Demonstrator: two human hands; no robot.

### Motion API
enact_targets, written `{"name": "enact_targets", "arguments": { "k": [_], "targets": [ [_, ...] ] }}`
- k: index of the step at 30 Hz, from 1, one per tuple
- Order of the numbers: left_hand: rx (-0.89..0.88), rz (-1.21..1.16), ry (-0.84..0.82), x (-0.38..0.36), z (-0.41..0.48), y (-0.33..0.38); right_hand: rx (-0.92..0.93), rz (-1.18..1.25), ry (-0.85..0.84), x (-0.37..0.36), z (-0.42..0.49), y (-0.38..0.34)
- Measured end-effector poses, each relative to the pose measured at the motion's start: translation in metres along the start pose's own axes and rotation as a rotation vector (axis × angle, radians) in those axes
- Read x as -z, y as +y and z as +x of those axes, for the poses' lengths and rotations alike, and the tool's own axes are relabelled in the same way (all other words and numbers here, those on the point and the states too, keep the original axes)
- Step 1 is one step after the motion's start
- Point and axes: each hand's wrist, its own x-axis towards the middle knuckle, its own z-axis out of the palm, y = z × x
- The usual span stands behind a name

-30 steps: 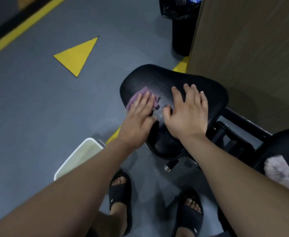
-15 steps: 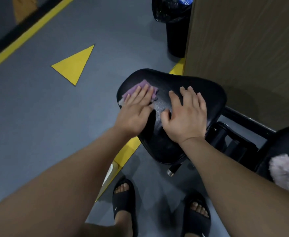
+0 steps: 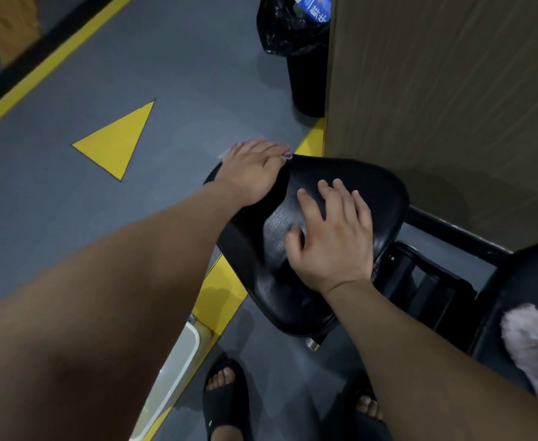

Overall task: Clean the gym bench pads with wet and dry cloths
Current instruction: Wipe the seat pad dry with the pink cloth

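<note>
Purple cloth [image 3: 288, 156] is showing only as thin edges (most of it is hidden) under the left hand [image 3: 251, 171], which is pressing it with flat fingers against the far left rim of the black seat pad [image 3: 366, 186]. The right hand [image 3: 334, 237] is resting palm down on the middle of that pad, fingers spread, holding nothing. A fluffy pale cloth [image 3: 528, 348] is lying on a second pad [image 3: 535, 275] at the right. A white basin [image 3: 181, 361] is sitting on the floor below the left forearm.
</note>
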Motion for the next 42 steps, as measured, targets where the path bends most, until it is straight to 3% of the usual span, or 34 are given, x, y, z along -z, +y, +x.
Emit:
{"name": "enact_targets", "arguments": {
  "k": [3, 7, 12, 20, 24, 29, 36, 42],
  "targets": [
    [-0.106, -0.114, -0.132, 0.006, 0.006, 0.016, 0.002, 0.007, 0.008, -0.002, 0.0, 0.001],
    [-0.35, -0.183, -0.163, 0.01, -0.007, 0.001, 0.009, 0.02, 0.018, -0.001, -0.001, 0.001],
    [-0.073, -0.265, -0.152, 0.022, 0.019, -0.018, 0.002, 0.024, 0.004, -0.002, 0.0, 0.001],
    [-0.109, -0.319, -0.337, 0.018, 0.03, 0.021, 0.022, 0.005, -0.014, 0.006, 0.002, -0.001],
    [-0.114, -0.242, -0.32, 0.028, 0.029, 0.006, 0.092, 0.045, 0.14, 0.03, 0.012, -0.012],
    [0.02, -0.192, -0.19, 0.041, 0.021, -0.035, -0.016, 0.022, -0.079, 0.019, 0.008, -0.006],
    [-0.106, -0.213, -0.317, 0.019, 0.041, 0.045, 0.056, -0.076, -0.103, 0.024, 0.012, -0.008],
    [0.188, -0.174, -0.344, 0.035, 0.055, 0.0, 0.079, -0.059, -0.144, 0.024, 0.016, -0.005]
  ]
}}
